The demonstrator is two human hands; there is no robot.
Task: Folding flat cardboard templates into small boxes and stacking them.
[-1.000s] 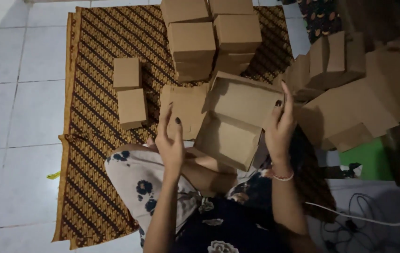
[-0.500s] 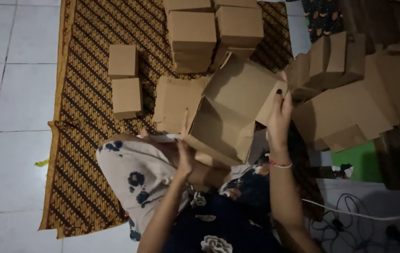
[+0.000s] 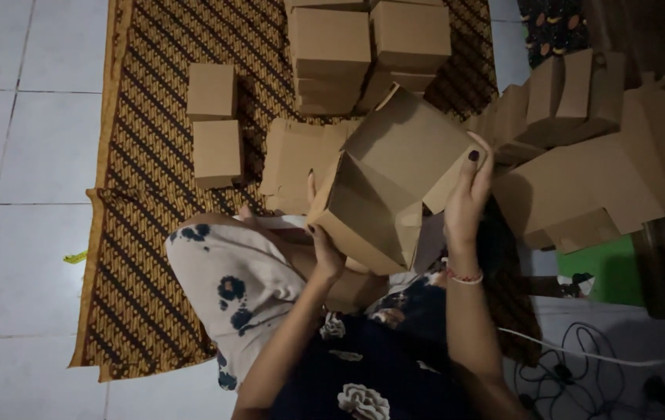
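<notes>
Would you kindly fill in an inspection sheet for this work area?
Surface: patterned brown mat on white floor tiles.
Job's things: half-folded cardboard box, held tilted above the lap.
Clutter: two small closed boxes on the mat; stacked boxes behind; flat blanks heaped at right.
Grippers: left hand under the box's lower edge; right hand gripping its right side.
Cables: white cord and dark cords at lower right.
Surroundings: green sheet; yellow scrap on tiles.
</notes>
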